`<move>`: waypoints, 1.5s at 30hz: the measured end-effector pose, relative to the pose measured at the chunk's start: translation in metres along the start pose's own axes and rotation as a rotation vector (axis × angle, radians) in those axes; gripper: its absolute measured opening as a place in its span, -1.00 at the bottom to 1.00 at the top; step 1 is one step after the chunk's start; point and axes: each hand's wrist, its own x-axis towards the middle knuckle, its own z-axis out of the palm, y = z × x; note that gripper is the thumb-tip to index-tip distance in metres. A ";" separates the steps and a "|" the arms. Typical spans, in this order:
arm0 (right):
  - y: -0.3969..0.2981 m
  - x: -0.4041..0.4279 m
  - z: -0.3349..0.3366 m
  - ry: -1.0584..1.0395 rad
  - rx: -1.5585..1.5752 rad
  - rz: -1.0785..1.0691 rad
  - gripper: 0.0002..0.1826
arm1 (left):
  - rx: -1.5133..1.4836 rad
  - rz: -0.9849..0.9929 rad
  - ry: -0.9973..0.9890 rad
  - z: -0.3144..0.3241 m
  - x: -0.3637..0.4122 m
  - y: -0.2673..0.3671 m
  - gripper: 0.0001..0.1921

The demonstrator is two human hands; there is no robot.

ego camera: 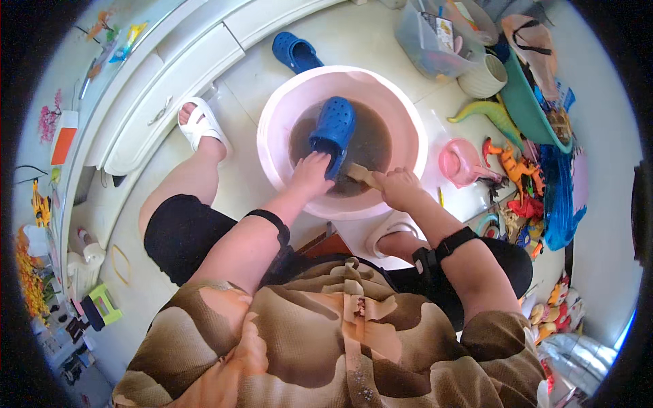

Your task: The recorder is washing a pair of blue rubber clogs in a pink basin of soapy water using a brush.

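A pale pink plastic basin (278, 127) holding murky brownish water (375, 132) stands on the floor before me. Over the water is a blue clog (336, 120) with a perforated upper, its toe pointing away from me. My left hand (312, 176) grips it at the heel opening, and the fingers are partly hidden inside. My right hand (399, 187) is closed around the end of a light brown brush (363, 175), whose head reaches over the water to the right of the clog's heel. The brush's underside is hidden. Beyond the basin's far rim lies a second blue clog (297, 52).
White drawer cabinets (178, 97) run along the left. On the right are a pink dipper (459, 162), toy animals (515, 166), a green tub (535, 109) and a clear plastic bin (433, 43). My feet, in white sandals (199, 125), flank the basin.
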 end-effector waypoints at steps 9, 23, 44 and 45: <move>-0.013 0.023 0.013 -0.078 0.167 0.114 -0.54 | -0.408 -0.830 0.171 0.037 0.028 -0.023 -0.32; -0.001 0.040 0.029 -0.076 0.051 0.198 -0.67 | -1.064 -0.940 0.321 -0.037 0.006 0.025 -0.47; 0.000 0.052 0.016 0.241 0.557 0.382 -0.65 | -1.232 -1.128 0.284 -0.025 -0.019 0.029 -0.54; -0.001 0.052 -0.003 0.207 0.467 0.412 -0.61 | -1.226 -1.139 0.291 -0.028 -0.024 0.028 -0.54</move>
